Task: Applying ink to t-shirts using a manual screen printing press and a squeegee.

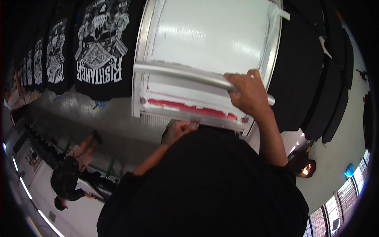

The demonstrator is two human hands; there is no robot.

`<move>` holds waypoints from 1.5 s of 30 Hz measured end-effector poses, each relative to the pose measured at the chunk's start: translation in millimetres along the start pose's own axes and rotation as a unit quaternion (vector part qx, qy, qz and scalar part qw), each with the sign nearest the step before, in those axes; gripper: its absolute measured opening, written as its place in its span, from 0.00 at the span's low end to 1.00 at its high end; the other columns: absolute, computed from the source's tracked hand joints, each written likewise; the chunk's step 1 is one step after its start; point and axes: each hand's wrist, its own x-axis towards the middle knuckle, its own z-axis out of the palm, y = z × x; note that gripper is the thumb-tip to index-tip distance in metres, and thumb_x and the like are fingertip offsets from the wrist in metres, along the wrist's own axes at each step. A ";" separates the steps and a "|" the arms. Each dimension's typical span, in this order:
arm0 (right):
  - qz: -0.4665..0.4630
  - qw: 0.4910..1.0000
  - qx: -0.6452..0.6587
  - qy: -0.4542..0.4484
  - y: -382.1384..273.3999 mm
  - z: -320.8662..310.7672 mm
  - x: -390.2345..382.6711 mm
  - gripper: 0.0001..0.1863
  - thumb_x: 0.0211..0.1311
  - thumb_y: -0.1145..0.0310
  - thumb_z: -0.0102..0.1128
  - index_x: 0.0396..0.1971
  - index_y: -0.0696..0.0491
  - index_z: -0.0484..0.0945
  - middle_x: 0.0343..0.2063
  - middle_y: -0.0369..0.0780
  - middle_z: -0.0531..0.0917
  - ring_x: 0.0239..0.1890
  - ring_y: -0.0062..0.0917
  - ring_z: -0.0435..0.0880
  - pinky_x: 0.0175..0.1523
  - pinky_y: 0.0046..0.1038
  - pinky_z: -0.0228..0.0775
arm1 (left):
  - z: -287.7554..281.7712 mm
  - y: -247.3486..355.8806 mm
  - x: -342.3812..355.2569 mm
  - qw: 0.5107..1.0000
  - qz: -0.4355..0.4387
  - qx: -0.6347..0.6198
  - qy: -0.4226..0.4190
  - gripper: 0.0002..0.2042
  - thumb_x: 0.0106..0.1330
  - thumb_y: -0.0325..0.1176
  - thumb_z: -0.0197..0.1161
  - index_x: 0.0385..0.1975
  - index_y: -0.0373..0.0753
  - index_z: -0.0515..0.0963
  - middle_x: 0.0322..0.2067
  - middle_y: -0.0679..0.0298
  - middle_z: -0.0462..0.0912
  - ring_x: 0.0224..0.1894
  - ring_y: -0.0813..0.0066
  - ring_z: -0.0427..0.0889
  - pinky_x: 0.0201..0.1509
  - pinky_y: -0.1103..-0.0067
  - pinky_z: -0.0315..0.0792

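Note:
A screen printing frame [139, 89] with metal sides lies before me, its mesh coated with white ink and a red strip along the near end. Across it runs a long metal squeegee [177, 73], slightly tilted down to the right. My right hand [248, 93] is wrapped round the squeegee toward its right end. Down at the near edge of the frame, my left hand [179, 130] has its fingers curled beside a small fitting [194, 121]. What those fingers grip, if anything, is hidden.
Black T-shirts with white prints [100, 51] lie in a row to the left. Plain black shirts [296, 79] line the right. A person [69, 175] stands at the lower left, another person [19, 94] at the far left. A blue object [349, 170] is at the right.

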 end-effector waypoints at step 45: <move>0.217 0.944 -0.045 0.245 -6.7 155.8 -161.3 0.12 0.49 0.73 0.69 0.36 0.52 0.82 0.37 0.38 0.87 0.42 0.33 0.85 0.52 0.36 0.64 | -138.3 25.7 -7.4 0.732 0.354 0.537 0.227 0.07 0.54 0.24 0.64 0.33 0.35 0.79 0.34 0.55 0.80 0.39 0.57 0.82 0.51 0.62 0.78</move>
